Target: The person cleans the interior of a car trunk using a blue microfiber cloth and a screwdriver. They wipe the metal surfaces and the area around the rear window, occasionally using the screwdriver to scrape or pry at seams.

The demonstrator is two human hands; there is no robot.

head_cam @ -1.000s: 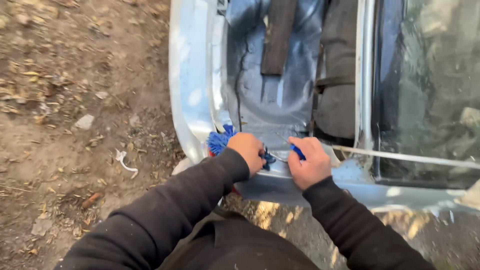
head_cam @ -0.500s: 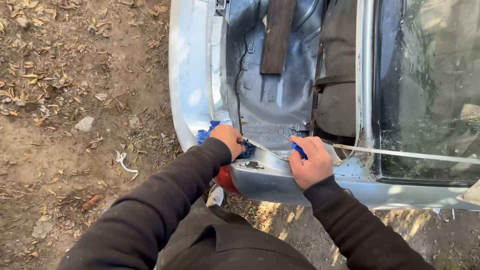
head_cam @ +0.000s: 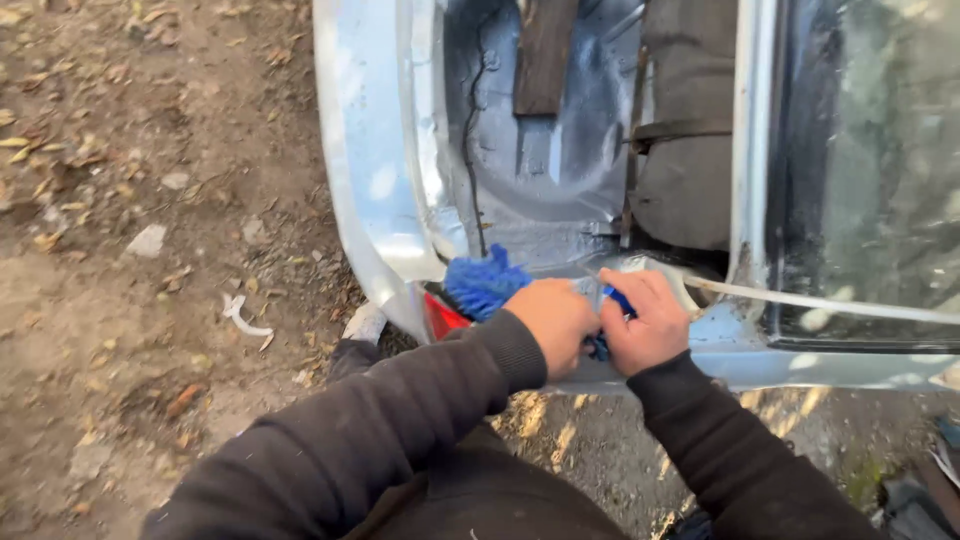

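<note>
Where both hands [head_cam: 600, 322] meet, they hide most of a blue tool [head_cam: 487, 283].

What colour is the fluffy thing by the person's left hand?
Bright blue mitt, beside the left hand; the head view shows it.

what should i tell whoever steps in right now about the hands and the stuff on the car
Left hand: closed, resting on the rear edge of the silver car body, right beside the fluffy blue cloth.
Right hand: closed around a small blue tool; its tip is hidden.
Both hands meet at the corner by the red tail light. A pale strip runs from there to the right, along the lower edge of the rear glass.
Done: cannot tell from this view.
Left: cannot tell; whatever the hands work on is covered.
</note>
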